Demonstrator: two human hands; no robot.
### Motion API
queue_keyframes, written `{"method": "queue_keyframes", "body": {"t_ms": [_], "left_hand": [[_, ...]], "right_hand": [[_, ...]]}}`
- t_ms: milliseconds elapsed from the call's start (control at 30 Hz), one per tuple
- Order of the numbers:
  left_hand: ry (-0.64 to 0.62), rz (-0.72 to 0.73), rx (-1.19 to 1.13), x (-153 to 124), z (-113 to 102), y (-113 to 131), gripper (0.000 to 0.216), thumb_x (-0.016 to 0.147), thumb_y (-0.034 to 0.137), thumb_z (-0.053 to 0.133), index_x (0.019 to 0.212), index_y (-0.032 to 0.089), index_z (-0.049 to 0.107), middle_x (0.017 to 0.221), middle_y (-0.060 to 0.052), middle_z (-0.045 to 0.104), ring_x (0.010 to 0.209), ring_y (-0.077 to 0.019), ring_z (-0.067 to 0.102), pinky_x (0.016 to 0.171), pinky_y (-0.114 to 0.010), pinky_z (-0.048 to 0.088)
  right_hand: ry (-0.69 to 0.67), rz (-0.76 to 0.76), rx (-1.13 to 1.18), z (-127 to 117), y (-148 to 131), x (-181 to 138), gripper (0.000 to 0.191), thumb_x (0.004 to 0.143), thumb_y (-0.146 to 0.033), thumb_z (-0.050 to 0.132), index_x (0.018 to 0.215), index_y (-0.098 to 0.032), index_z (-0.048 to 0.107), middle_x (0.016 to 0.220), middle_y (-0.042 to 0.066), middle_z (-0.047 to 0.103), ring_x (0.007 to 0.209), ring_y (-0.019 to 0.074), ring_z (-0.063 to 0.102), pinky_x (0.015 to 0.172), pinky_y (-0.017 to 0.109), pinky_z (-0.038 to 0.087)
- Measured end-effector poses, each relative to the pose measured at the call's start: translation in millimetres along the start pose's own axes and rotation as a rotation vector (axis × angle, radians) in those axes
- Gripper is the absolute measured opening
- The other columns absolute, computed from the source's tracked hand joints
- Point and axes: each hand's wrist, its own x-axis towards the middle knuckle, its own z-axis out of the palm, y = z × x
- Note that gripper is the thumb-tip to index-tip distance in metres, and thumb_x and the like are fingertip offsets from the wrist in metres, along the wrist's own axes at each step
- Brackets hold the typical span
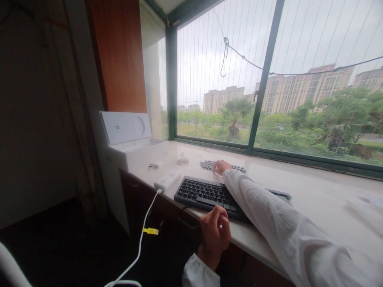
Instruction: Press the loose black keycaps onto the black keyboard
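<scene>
Two bare hands are at work before us on a pale, smooth-topped counter (317, 191) below the window; the right hand (222, 166), at the end of a long white sleeve, is over a cluster of small grey keycap-like pieces (207, 164) laid in rows; its fingers are bent and close together, and since their tips are hidden from us, we cannot tell whether they hold a piece. We judge the rows to be there so that each piece can be told apart and picked singly; the black rectangular plastic keyboard (203, 193) lies between them and the person, near the counter's front edge, which probably explains the arm stretched across its right part. The left hand (216, 231) is at the keyboard's front edge, its fingers curled into a loose, narrow fist; we cannot see whether anything is inside, but its place there may help to steady the body.

Left of the keyboard lies a white rounded plastic block (167, 179); a white cable (143, 231) with a yellow tag (152, 231) hangs from it over the edge; behind, a white cardboard box (146, 153) stands with its lid raised, in the corner, where we think it leaves elbow room.
</scene>
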Motion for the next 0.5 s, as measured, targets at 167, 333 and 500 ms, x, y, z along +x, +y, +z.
{"method": "queue_keyframes", "body": {"t_ms": [167,333,500], "left_hand": [[-0.017,-0.013,-0.002,0,-1,-2,0.016,0.083,0.014,0.040,0.072,0.023,0.049,0.055,0.003,0.048,0.047,-0.0100,0.046,0.054,-0.022,0.034],[-0.032,-0.035,0.005,1,-4,0,0.017,0.083,0.015,0.040,0.072,0.023,0.049,0.054,0.004,0.046,0.046,-0.0100,0.043,0.053,-0.023,0.033],[-0.040,-0.082,-0.024,5,-7,3,0.016,0.084,0.017,0.041,0.072,0.022,0.051,0.057,0.003,0.050,0.049,-0.0097,0.046,0.054,-0.022,0.034]], "right_hand": [[-0.008,-0.024,0.026,-5,-1,-3,0.026,0.083,-0.033,0.065,0.101,-0.017,0.075,0.107,0.014,0.070,0.093,0.0242,0.066,0.073,0.030,0.047],[0.085,-0.165,0.025,-22,-9,-21,0.027,0.085,-0.038,0.063,0.103,-0.020,0.073,0.102,0.010,0.072,0.092,0.0202,0.065,0.073,0.027,0.045],[0.165,-0.413,0.050,-50,-24,-54,0.026,0.086,-0.038,0.064,0.103,-0.021,0.071,0.086,0.005,0.073,0.076,0.0160,0.065,0.065,0.025,0.042]]}}
